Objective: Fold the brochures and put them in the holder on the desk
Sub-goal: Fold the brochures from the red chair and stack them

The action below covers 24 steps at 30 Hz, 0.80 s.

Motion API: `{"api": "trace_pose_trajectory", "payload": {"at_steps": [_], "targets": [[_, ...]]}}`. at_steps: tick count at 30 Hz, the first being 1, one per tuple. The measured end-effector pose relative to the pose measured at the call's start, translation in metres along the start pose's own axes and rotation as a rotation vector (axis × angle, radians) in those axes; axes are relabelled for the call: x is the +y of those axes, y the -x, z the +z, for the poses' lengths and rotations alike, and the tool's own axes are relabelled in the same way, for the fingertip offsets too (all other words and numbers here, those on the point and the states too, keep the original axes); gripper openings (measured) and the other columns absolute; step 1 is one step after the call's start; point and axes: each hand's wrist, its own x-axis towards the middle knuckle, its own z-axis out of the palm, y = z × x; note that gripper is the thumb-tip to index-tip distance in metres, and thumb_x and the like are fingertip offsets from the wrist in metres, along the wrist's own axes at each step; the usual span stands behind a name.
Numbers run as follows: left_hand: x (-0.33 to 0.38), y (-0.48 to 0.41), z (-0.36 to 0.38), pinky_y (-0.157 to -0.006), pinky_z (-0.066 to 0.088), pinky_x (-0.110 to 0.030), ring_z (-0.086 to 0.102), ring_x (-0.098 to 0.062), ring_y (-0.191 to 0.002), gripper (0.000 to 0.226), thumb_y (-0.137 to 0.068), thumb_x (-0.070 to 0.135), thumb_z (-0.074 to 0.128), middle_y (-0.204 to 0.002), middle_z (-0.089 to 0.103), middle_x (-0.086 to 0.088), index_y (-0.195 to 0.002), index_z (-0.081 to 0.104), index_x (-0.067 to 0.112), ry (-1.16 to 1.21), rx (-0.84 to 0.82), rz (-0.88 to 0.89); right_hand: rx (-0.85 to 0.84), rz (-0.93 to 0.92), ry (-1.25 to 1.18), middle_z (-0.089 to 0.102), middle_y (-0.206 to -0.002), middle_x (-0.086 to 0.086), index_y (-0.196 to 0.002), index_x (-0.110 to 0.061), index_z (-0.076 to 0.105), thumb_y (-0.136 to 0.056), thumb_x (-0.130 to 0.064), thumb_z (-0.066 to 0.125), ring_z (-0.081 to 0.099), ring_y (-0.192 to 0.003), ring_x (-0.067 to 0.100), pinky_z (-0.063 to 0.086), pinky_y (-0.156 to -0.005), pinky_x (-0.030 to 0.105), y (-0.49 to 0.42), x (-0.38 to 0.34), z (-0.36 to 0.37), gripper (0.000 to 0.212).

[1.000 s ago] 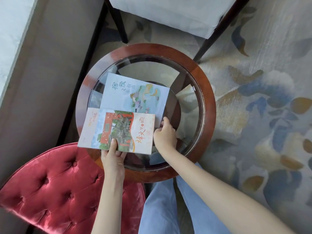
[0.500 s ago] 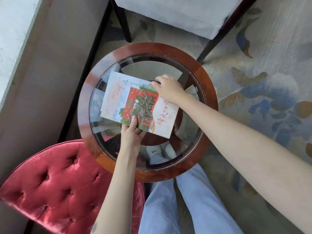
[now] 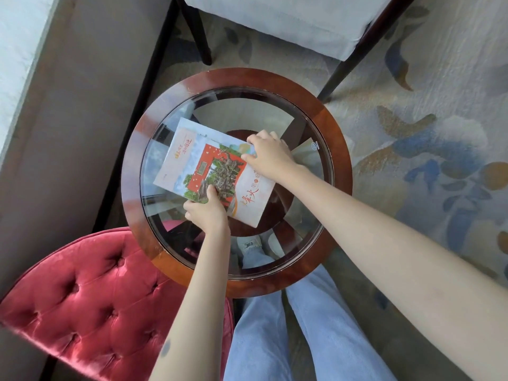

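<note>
A patterned carpet (image 3: 412, 133) fills the floor, with a grey-cushioned chair (image 3: 275, 20) on the far side and a red tufted chair (image 3: 96, 298) at the near left. Between them stands the round surface (image 3: 339, 160), a wooden rim around a glass top. On the glass lies the top brochure (image 3: 192, 160), flat, unfolded and turned at an angle. A strip of a second brochure (image 3: 239, 147) shows from under its far edge. The left hand (image 3: 206, 215) grips the near edge, with the thumb (image 3: 211, 191) pressed on the printed face; the rest of its fingers are hidden, probably under the paper. The right hand (image 3: 270, 155) is at the far right corner, its fingers (image 3: 251, 138) bent down over the edge and apparently pinching it, though whether they hold one sheet or both cannot be told. No fold is made yet, and neither holder nor desk is in view. The main risk is the glass: glossy paper may slide on it when pressed, so the crease could run crooked. The lower brochure could also be caught up and folded with the upper one, or be pushed toward the rim. A tight corner grip might dent the paper.
</note>
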Motion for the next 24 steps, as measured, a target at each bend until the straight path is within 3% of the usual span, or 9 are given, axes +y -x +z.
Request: {"api": "trace_pose_trajectory", "payload": {"at_steps": [4,8,13,15,19,21,24], "targets": [[-0.002,0.005,0.005,-0.086,0.036,-0.037,0.043,-0.033,-0.123,0.058,-0.094,0.025,0.041,-0.148,0.027,-0.016,-0.144,0.023,0.004,0.018,-0.016,-0.099,0.055,0.054,-0.028,0.049,-0.125,0.011,-0.120,-0.009,0.051,-0.095,-0.036,0.041,0.042,-0.117,0.028,0.036,-0.096,0.040,0.021,-0.003,0.016,0.038],[-0.004,0.005,0.001,-0.092,0.041,-0.039,0.045,-0.029,-0.124,0.052,-0.093,0.018,0.039,-0.146,0.036,-0.011,-0.144,0.032,0.009,0.160,0.021,-0.228,0.086,0.091,-0.094,0.049,-0.123,0.011,-0.119,-0.008,0.051,-0.095,-0.033,0.043,0.043,-0.114,0.028,0.039,-0.092,0.040,0.042,-0.003,0.029,0.035],[-0.001,0.004,0.000,-0.084,0.048,-0.039,0.052,-0.027,-0.114,0.046,-0.090,0.021,0.051,-0.138,0.044,-0.009,-0.135,0.044,0.012,0.251,0.006,-0.330,0.057,0.118,-0.207,0.052,-0.122,0.010,-0.116,-0.009,0.053,-0.094,-0.031,0.049,0.046,-0.112,0.027,0.039,-0.090,0.036,0.053,0.007,0.035,0.031],[-0.005,0.004,-0.003,-0.081,0.047,-0.036,0.051,-0.025,-0.110,0.049,-0.088,0.017,0.059,-0.137,0.043,-0.009,-0.134,0.043,0.014,0.218,-0.049,-0.308,0.038,0.149,-0.254,0.053,-0.119,0.010,-0.112,-0.011,0.053,-0.092,-0.031,0.054,0.047,-0.110,0.026,0.040,-0.089,0.036,0.059,0.012,0.037,0.028],[-0.016,-0.001,-0.018,-0.088,0.043,-0.035,0.043,-0.026,-0.124,0.048,-0.086,0.009,0.062,-0.137,0.046,-0.009,-0.131,0.046,0.006,0.057,-0.255,-0.315,0.029,0.196,-0.310,0.055,-0.112,0.011,-0.103,-0.010,0.051,-0.089,-0.025,0.059,0.049,-0.105,0.028,0.040,-0.086,0.036,0.072,0.024,0.041,0.022],[-0.024,-0.003,-0.026,-0.086,0.044,-0.036,0.050,-0.023,-0.116,0.046,-0.086,0.009,0.063,-0.131,0.053,-0.009,-0.129,0.045,0.006,-0.053,-0.413,-0.250,0.014,0.210,-0.318,0.054,-0.111,0.010,-0.103,-0.010,0.051,-0.088,-0.022,0.060,0.051,-0.103,0.027,0.042,-0.087,0.037,0.078,0.032,0.042,0.021],[-0.036,0.004,-0.035,-0.073,0.049,-0.033,0.061,-0.016,-0.096,0.038,-0.090,0.004,0.057,-0.115,0.060,-0.008,-0.122,0.038,0.010,0.058,-0.554,-0.138,-0.031,0.235,-0.367,0.054,-0.109,0.009,-0.103,-0.011,0.051,-0.087,-0.021,0.062,0.054,-0.098,0.026,0.046,-0.086,0.038,0.087,0.040,0.042,0.021]]}}
